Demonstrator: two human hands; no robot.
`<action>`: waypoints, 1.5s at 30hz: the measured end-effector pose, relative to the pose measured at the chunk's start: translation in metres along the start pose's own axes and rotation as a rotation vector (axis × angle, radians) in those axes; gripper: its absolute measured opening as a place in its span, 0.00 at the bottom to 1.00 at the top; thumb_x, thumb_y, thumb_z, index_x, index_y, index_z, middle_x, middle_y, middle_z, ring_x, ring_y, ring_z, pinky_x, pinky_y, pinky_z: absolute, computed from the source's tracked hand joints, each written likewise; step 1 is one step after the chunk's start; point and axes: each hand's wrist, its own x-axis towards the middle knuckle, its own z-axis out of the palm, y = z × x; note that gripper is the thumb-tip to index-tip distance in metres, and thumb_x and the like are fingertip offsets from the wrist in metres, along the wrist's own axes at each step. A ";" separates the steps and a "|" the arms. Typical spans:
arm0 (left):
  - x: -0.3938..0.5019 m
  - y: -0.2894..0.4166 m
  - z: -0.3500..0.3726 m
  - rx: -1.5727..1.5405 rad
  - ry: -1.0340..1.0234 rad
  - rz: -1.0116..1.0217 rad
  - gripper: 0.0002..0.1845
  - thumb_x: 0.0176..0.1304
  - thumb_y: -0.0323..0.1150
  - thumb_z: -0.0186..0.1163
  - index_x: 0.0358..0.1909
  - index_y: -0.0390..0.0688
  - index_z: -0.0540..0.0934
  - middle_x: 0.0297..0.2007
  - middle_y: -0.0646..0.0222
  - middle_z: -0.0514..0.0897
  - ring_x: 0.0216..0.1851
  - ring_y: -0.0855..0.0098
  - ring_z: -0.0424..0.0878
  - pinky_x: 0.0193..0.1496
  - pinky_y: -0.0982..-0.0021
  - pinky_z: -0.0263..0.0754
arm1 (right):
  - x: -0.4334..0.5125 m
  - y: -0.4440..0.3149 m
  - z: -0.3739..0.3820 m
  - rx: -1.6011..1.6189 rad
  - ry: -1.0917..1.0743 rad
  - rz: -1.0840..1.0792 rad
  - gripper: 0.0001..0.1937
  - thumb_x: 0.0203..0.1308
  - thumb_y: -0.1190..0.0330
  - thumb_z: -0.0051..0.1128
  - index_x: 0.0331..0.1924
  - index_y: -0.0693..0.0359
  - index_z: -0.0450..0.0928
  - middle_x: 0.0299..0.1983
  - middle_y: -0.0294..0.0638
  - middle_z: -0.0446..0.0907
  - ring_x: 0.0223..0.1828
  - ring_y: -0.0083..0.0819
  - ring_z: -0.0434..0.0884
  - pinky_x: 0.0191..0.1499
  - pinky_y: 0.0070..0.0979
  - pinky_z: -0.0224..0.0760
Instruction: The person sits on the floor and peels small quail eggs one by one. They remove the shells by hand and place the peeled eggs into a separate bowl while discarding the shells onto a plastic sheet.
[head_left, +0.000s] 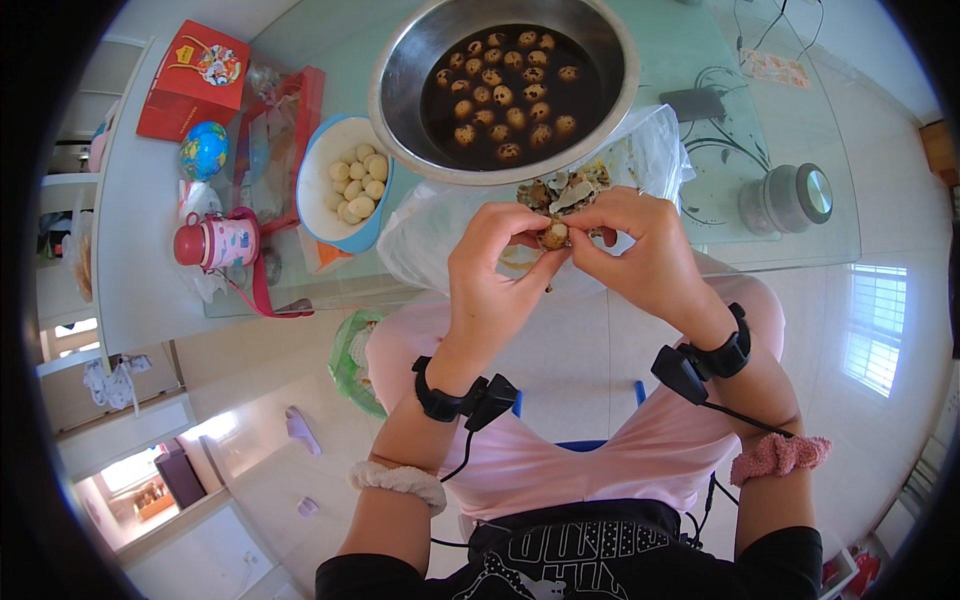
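Observation:
Between the fingertips of both hands is a speckled quail egg (553, 235), its shell partly off so that pale egg white shows on the upper side. My left hand (499, 251) grips it from the left, and my right hand (634, 244) pinches at its right edge. Just beyond the fingers, a heap of broken shells (574, 191) lies on a clear plastic bag (420, 229). Farther off stands a large steel basin (502, 178) with dark liquid and several unpeeled quail eggs (502, 95). Peeled eggs (361, 208) sit in a blue-rimmed white bowl (315, 180) at the left.
On the glass table (337, 281), a pink bottle (229, 241) with a strap, a globe-patterned ball (204, 151) and a red gift bag (199, 82) stand left. A lidded glass jar (784, 199) and a dark flat device (694, 103) with cables are right. A green-lined bin (349, 375) is below.

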 end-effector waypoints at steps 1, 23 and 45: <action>0.000 0.000 0.000 0.001 -0.001 0.000 0.19 0.49 0.16 0.74 0.44 0.36 0.80 0.41 0.62 0.81 0.38 0.69 0.86 0.41 0.72 0.82 | 0.000 0.000 0.001 -0.008 0.004 0.001 0.06 0.50 0.75 0.68 0.33 0.65 0.86 0.26 0.40 0.84 0.24 0.32 0.77 0.29 0.27 0.72; 0.000 0.008 -0.007 -0.440 -0.073 -0.400 0.18 0.59 0.20 0.70 0.50 0.33 0.78 0.46 0.62 0.84 0.44 0.73 0.85 0.53 0.71 0.81 | 0.001 -0.002 -0.003 0.049 0.002 0.160 0.04 0.53 0.74 0.66 0.31 0.66 0.84 0.26 0.40 0.83 0.25 0.26 0.77 0.31 0.24 0.72; 0.002 0.005 -0.012 -0.778 -0.136 -0.573 0.21 0.62 0.25 0.67 0.56 0.35 0.74 0.49 0.61 0.82 0.48 0.68 0.83 0.56 0.66 0.78 | 0.004 -0.001 -0.008 0.067 0.020 0.066 0.04 0.51 0.78 0.64 0.31 0.67 0.81 0.26 0.41 0.81 0.26 0.31 0.78 0.32 0.26 0.72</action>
